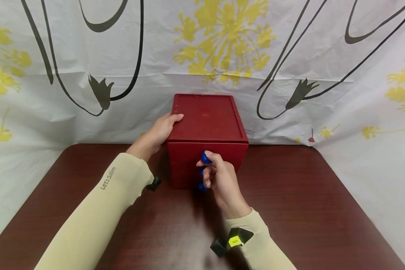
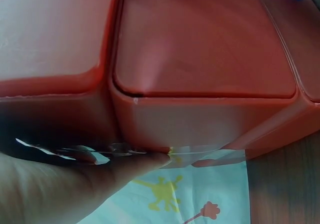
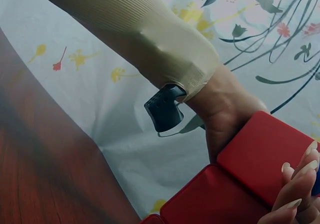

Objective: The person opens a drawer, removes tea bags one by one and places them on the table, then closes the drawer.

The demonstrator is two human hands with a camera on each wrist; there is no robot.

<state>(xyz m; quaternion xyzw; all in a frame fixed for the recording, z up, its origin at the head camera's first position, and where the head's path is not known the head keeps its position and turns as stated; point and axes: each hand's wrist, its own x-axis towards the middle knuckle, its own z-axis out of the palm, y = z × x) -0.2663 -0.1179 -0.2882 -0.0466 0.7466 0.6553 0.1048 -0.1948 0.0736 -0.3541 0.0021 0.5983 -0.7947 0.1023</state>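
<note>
A small red drawer cabinet (image 1: 206,122) stands on the dark brown table, with several blue knobs down its front. My left hand (image 1: 160,130) grips the cabinet's left side, thumb over the top edge; its other fingers are hidden behind that side. At the front, my right hand (image 1: 224,182) pinches the top knob (image 1: 204,159) between thumb and finger, its other fingers curled below. The middle knob (image 1: 201,171) is partly covered by those fingers, and the bottom knob (image 1: 201,186) shows beneath them. In the left wrist view, seams part the cabinet's drawer fronts (image 2: 200,44).
The wooden table (image 1: 307,202) extends on both sides of the cabinet. Close behind it hangs a white sheet (image 1: 155,90) with yellow and dark flower prints, which also runs along both sides. Each wrist wears a small black camera mount (image 1: 241,235).
</note>
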